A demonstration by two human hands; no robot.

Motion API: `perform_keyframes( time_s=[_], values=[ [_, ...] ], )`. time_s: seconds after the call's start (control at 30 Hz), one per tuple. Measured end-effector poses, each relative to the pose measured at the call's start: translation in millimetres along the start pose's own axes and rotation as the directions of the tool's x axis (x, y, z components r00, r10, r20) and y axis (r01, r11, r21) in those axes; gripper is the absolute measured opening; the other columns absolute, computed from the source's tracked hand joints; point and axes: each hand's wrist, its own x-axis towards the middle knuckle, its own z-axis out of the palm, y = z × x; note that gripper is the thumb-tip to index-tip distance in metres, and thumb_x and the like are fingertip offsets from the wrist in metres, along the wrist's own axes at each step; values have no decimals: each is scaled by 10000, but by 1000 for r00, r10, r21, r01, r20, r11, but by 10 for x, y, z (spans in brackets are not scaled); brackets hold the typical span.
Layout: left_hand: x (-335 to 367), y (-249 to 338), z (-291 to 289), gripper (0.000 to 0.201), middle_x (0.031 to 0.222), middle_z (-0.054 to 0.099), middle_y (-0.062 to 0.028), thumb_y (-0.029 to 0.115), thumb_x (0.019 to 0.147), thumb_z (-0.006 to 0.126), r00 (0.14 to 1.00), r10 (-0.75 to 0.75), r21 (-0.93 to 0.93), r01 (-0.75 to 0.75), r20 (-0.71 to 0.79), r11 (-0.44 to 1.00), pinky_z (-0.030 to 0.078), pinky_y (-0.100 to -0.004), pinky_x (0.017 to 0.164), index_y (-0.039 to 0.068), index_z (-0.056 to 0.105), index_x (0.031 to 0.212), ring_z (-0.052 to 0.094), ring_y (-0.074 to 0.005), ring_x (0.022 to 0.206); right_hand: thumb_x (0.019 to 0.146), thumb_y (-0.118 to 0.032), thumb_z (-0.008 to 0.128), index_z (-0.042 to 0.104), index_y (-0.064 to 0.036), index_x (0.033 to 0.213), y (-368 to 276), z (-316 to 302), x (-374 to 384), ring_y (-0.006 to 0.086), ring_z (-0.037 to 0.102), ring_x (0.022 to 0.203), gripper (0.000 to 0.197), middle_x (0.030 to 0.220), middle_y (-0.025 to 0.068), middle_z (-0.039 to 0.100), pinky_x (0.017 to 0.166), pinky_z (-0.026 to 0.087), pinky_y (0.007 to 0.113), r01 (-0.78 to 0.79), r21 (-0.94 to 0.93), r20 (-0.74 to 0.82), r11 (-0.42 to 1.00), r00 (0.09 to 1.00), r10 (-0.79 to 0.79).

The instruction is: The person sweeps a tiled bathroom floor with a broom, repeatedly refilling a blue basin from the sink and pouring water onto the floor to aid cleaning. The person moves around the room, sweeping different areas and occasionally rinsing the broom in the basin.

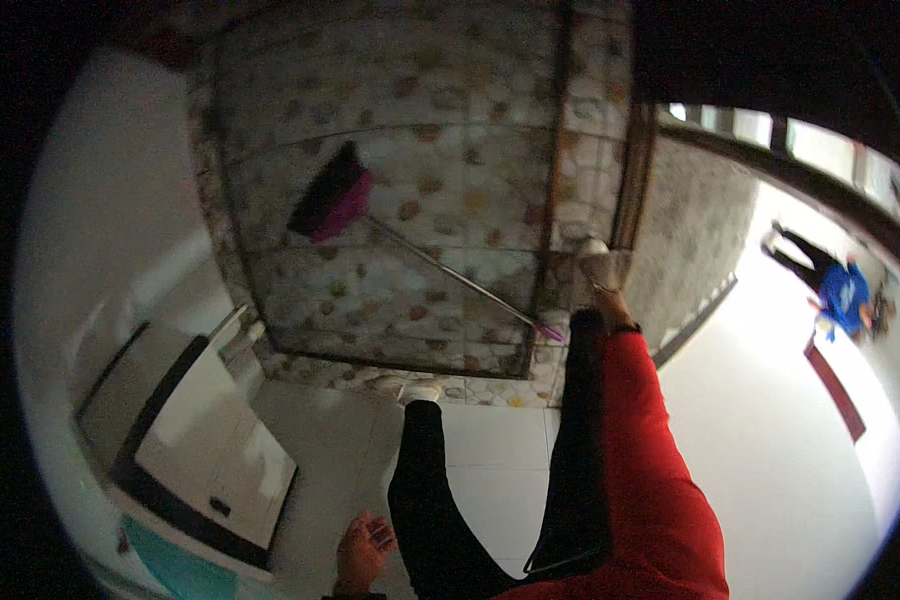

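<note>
My right arm, in a red sleeve, stretches down along my right leg. My right hand is at the pale shoe on that foot; its fingers are too dark and blurred to make out. Low in the picture, beside my left knee, my left hand hangs with loosely curled fingers apart and nothing in them. A broom with a purple and black head lies on the patterned tile floor ahead. Its thin metal handle slants toward my right foot and ends in a purple tip.
A white cabinet with dark edges stands at left, a teal surface below it. A dark raised border edges the patterned floor. At far right is another person in a blue top, near a dark red strip.
</note>
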Motion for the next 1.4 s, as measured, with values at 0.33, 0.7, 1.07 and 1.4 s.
perform_keyframes(
  time_s=[0.33,0.7,1.07,1.4],
  values=[
    [-355,-95,-1300,572,1206,544,-156,302,961,604,887,334,-332,-226,318,916,496,-473,930,20,377,1404,578,-299,1058,905,-57,582,453,8,1347,-1172,-1386,-1723,335,443,1271,465,1389,210,431,1036,407,417,257,56,-475,965,857,-201],
    [-801,-201,-3045,520,1220,532,-142,288,950,616,702,697,-773,-358,147,524,503,-463,929,53,413,1367,572,-290,1072,926,-451,617,361,-57,1472,-5481,-1903,-4148,264,347,1380,721,1496,121,368,1121,338,416,675,624,-194,392,621,-760],
    [-782,20,-5024,881,1533,116,-198,466,900,663,704,667,-969,-188,-245,-157,410,-612,1040,192,113,1531,347,-411,1328,948,-471,544,401,40,1408,-8714,-1240,-7063,305,372,1367,703,1480,183,375,1136,320,544,638,755,110,150,103,-989],
    [14,293,-5340,712,1463,340,-174,50,840,739,222,881,-502,-864,-418,-21,551,-497,897,75,337,1428,519,-370,1160,926,-139,585,595,30,1232,-10158,397,-8850,280,512,1263,350,1386,167,520,1084,401,483,717,698,359,2,-348,-866]
  ],
)
